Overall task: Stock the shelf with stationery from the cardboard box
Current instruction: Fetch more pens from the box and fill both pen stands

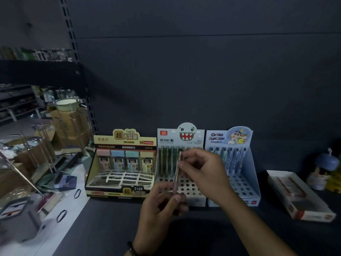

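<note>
Left hand (162, 209) curled round the lower end of a pinkish pen (176, 177), thumb pressed on top; right hand (204, 174) pinching the same pen higher up between thumb and fingertips (185, 166). Pen near upright, top leaning slightly right, held just in front of the middle display box (181, 138) — the white one with the toothy face — over its tray of holes, green pens standing in the back row, front rows of holes open. Yellow lead-refill box (120, 145) touching its left side; blue cartoon box (228, 138) just beside it on the right, crossed in front by the right forearm. Dark shelf (110, 228) open in a broad strip before the three boxes, its left edge running diagonally down to the lower left, white floor and two black rings (61, 216) beyond. Flat box (299, 198) lying well to the right, a clear gap between it and the blue box — a blue-capped figure (326, 163) behind it. Slotted upright (73, 43) at the shelf's left, tall back panel (203, 71) open above the boxes. Dark band (132, 248) on the left wrist.
</note>
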The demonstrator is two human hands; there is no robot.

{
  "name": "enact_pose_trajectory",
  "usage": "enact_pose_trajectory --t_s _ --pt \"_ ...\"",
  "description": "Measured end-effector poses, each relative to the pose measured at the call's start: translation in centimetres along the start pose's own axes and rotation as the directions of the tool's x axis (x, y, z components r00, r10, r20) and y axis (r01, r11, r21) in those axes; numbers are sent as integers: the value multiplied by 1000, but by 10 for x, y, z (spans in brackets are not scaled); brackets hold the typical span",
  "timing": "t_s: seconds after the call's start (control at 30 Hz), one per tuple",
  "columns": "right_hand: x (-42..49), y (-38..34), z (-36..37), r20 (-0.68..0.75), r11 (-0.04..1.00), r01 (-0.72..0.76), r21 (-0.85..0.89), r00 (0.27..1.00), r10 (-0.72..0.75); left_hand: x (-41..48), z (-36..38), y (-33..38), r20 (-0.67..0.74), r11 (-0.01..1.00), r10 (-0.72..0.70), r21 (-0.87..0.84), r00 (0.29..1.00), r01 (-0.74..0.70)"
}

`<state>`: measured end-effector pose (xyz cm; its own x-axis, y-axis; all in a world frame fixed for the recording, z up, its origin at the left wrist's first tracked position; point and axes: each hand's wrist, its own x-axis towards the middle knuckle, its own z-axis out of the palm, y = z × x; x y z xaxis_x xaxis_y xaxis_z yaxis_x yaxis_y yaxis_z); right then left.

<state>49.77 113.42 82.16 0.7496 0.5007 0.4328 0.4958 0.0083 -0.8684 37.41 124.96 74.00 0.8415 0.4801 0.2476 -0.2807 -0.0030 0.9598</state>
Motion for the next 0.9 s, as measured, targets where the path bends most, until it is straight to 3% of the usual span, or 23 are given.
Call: enact_pose_trajectory --t_s 0.07,0.13,0.23,0.33,0.43,0.63,0.9 --pt "5 -1 -3 -109 997 50 -55 992 -56 0 0 -2 -46 974 120 199 992 -108" --pt "13 1 -9 -241 988 93 -127 963 -122 0 0 -8 -39 877 266 424 963 -225" --pt "22 9 -11 -304 940 146 -307 921 -242 0 -1 -17 163 555 458 716 874 -424" --pt "22 17 1 -246 891 228 -393 907 -341 3 1 -35 314 333 392 828 865 -452" --pt "23 27 9 -204 847 245 -472 904 -376 3 3 -41 319 300 327 858 890 -418" --pt "25 36 15 -175 860 146 -490 949 -261 -1 2 -33 354 267 230 873 907 -408" --pt "25 31 18 -182 850 83 -520 962 -205 -4 3 -30 369 253 196 876 908 -411"
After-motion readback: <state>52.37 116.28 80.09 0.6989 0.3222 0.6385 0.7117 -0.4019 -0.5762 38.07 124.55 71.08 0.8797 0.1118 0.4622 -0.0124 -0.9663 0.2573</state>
